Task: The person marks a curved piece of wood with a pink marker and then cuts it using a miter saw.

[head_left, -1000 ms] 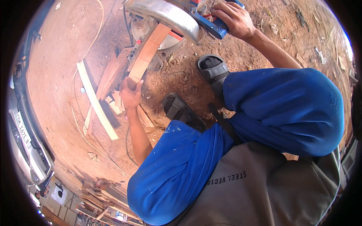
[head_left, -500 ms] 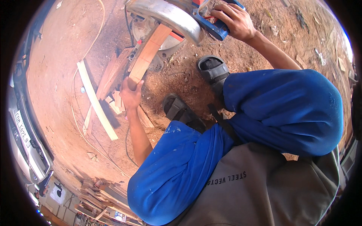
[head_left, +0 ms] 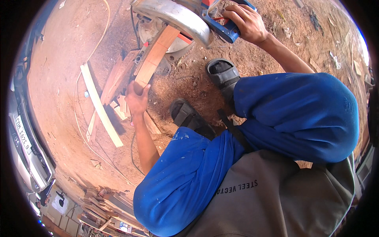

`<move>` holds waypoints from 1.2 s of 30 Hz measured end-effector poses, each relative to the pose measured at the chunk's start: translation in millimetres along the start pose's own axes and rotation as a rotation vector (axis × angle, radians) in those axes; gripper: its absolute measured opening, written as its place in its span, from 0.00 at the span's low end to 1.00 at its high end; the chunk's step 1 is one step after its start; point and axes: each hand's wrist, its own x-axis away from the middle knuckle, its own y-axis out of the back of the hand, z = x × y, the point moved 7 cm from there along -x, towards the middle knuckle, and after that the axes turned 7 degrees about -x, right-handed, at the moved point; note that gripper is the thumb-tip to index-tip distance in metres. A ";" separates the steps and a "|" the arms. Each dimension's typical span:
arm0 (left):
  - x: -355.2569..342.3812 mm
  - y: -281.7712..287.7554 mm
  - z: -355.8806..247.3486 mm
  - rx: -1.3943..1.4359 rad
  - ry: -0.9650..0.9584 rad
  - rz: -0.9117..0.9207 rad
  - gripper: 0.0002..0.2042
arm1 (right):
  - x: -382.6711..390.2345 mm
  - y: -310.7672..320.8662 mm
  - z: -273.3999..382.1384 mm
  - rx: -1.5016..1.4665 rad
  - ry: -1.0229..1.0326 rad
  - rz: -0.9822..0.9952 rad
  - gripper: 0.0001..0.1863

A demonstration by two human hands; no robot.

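Note:
A miter saw [head_left: 177,19] stands on the ground at the top, its curved silver blade guard over the far end of a wooden board [head_left: 156,53]. My left hand [head_left: 137,98] grips the near end of this board, fingers wrapped round its edge. At the upper right my right hand [head_left: 250,25] is closed round the saw's blue handle [head_left: 229,31], near its red trigger. The blade is hidden beneath the guard. The round saw base [head_left: 179,51] shows partly under the board.
A pale wooden strip [head_left: 100,104] and several offcuts [head_left: 121,107] lie left of the board. A cable [head_left: 75,106] loops over the dirt. My sandalled feet [head_left: 223,75] are close to the saw. Stacked planks [head_left: 102,209] sit lower left; a car [head_left: 29,150] stands far left.

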 end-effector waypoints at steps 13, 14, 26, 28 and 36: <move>-0.7 0.5 -0.7 0.006 -0.020 -0.010 0.36 | 3.6 -4.2 -3.8 -0.006 -0.018 0.007 0.33; -0.2 0.6 -0.1 0.002 -0.019 -0.013 0.36 | 1.5 -2.4 -1.2 -0.007 -0.011 -0.004 0.33; -0.4 -0.2 1.6 0.022 -0.017 -0.004 0.36 | -9.6 5.3 6.8 -0.036 0.017 -0.027 0.23; -0.9 -1.7 2.9 0.030 -0.023 -0.005 0.36 | -13.4 8.1 8.3 -0.057 0.025 -0.025 0.18; -0.9 -0.8 1.5 0.007 -0.022 -0.015 0.36 | -14.4 5.8 6.1 -0.103 0.000 0.014 0.17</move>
